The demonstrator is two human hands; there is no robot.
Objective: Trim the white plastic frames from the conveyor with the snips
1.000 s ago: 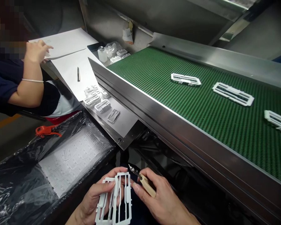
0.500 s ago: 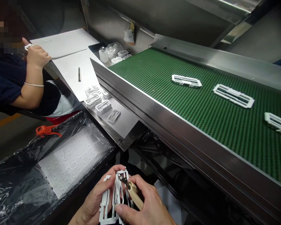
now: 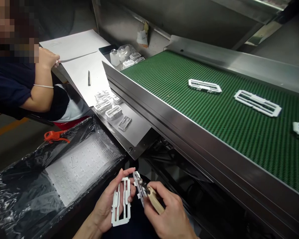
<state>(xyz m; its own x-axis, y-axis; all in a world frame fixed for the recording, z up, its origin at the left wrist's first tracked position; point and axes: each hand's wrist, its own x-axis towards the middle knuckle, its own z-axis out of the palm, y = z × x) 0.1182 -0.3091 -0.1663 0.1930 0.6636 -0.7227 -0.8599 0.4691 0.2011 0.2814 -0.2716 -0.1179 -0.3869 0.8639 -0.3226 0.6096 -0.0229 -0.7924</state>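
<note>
My left hand (image 3: 103, 205) is closed around a white slotted plastic frame (image 3: 128, 199), which lies upright across the palm and fingers. In my right hand (image 3: 168, 209) is a pair of nippers (image 3: 153, 197) with beige handles and a small metal head. A second white slotted plastic frame (image 3: 137, 179), seen nearly edge-on, is beside the nippers' head. My right fingers partly hide its lower end. The left fingertips are close to its upper end, and I cannot tell whether they touch it.
On the right, a green conveyor belt (image 3: 169, 73) bears white frames (image 3: 257, 103). Stacked frames (image 3: 103, 101) and a knife (image 3: 89, 78) lie on the white-covered table (image 3: 77, 71). A black-lined bin (image 3: 22, 186) stands left, an orange tool (image 3: 55, 136) on its rim. A co-worker's arm (image 3: 42, 83) is beyond.
The two frames, bunched together before, are now apart. My right hand has moved right with the nippers and one frame. The co-worker's hand has come down toward the table edge.
</note>
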